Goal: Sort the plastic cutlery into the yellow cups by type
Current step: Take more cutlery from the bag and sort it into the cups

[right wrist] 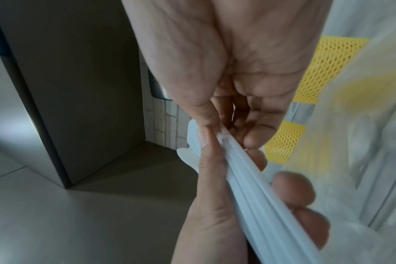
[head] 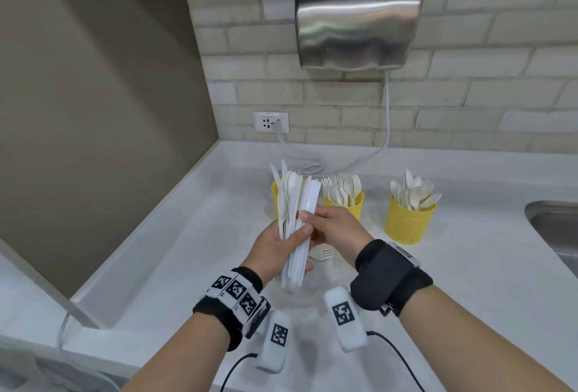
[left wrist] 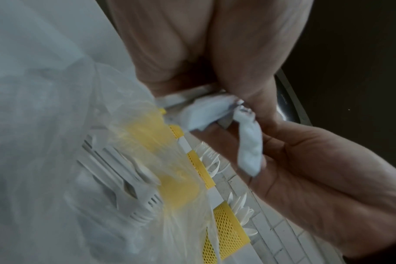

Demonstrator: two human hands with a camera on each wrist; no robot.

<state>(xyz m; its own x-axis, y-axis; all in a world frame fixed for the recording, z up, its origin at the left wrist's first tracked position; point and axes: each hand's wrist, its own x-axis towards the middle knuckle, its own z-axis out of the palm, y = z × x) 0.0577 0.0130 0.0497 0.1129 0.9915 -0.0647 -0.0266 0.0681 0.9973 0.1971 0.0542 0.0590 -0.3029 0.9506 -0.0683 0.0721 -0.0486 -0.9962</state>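
Head view: white glossy worktop (head: 175,235) in a corner, beige brick-pattern wall behind, flat brown panel on the left, brushed-steel hand dryer (head: 359,24) on the wall, its white cable running to a socket (head: 271,122), steel sink (head: 556,235) edge at right. Three yellow perforated cups in a row near the wall: left cup (head: 275,201) mostly hidden behind the hands, middle cup (head: 345,205) full of forks, right cup (head: 408,221) full of spoons. Left hand (head: 275,251) grips a bundle of white plastic cutlery (head: 297,229) upright above the worktop, fingers wrapped round it; right hand (head: 336,227) pinches one piece at the bundle's edge. Two forks (head: 323,257) lie on the worktop under the hands. Left wrist view: clear crinkled plastic bag (left wrist: 57,125) with forks inside, mesh cups blurred behind; left hand (left wrist: 305,169) curled on white handles. Right wrist view: right hand (right wrist: 226,75) thumb and fingers clamped on a ribbed white handle (right wrist: 249,178), yellow mesh beyond.
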